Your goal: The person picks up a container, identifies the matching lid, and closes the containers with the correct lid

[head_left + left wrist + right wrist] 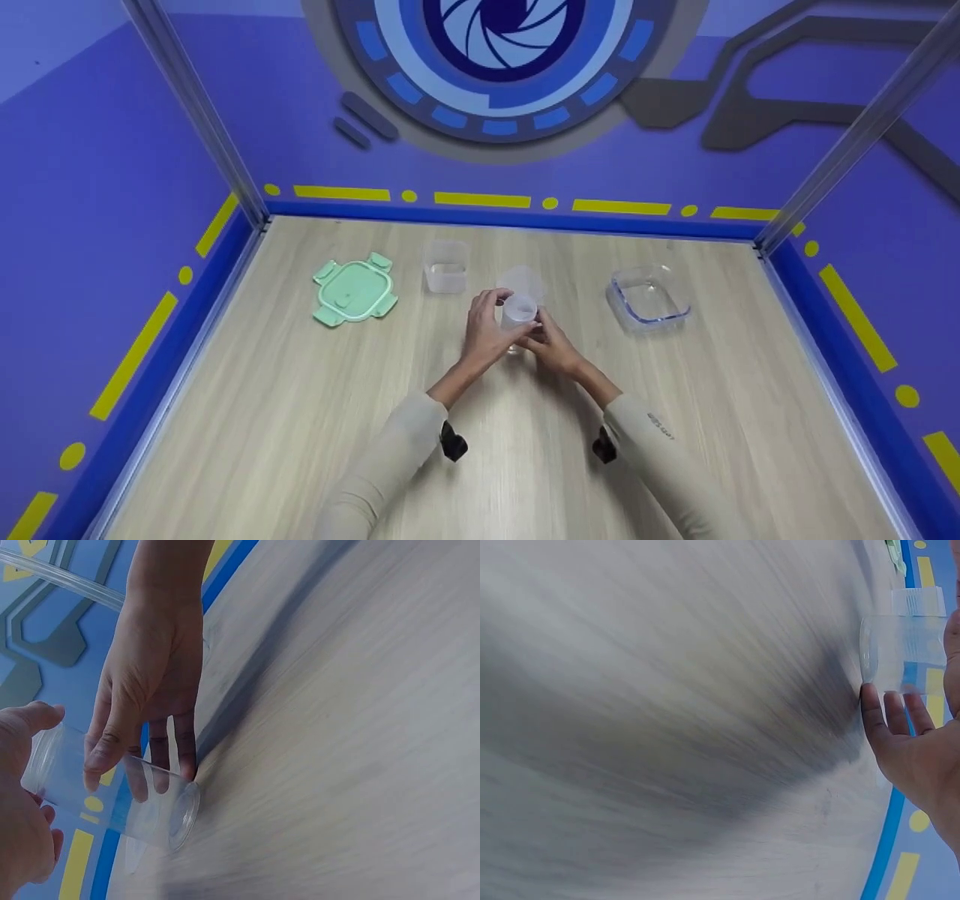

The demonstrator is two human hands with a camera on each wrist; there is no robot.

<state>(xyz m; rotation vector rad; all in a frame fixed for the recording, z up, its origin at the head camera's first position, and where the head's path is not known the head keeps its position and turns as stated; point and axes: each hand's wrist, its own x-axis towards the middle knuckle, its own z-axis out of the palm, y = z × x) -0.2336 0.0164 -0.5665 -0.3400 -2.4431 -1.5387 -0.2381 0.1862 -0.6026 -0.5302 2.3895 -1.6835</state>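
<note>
Both my hands are on one clear plastic cup at the centre of the head frame, above the wood-grain tabletop. My left hand comes in from the lower left, with its fingers curled over the rim end and the thumb on the wall, so it is gripping the cup. My right hand comes in from the lower right and its fingers wrap the lower wall; that hand grips the cup too.

In the left wrist view the cup runs from the left edge toward bottom centre, its flat base end nearest the boards. In that view my right hand reaches down from the top with its fingertips on the cup wall. I cannot tell if the base touches the wood. The right wrist view is motion-blurred; the cup shows at upper right, with fingers just below it.

The key relation is that the cup sits between the two hands, equally near to both, with the left hand on the upper end and the right hand lower down.

A second cup or lid sits just behind, blurry. A small clear tub sits upper left of the hands, and a green clip lid is further left. A clear square container sits well apart at right.
</note>
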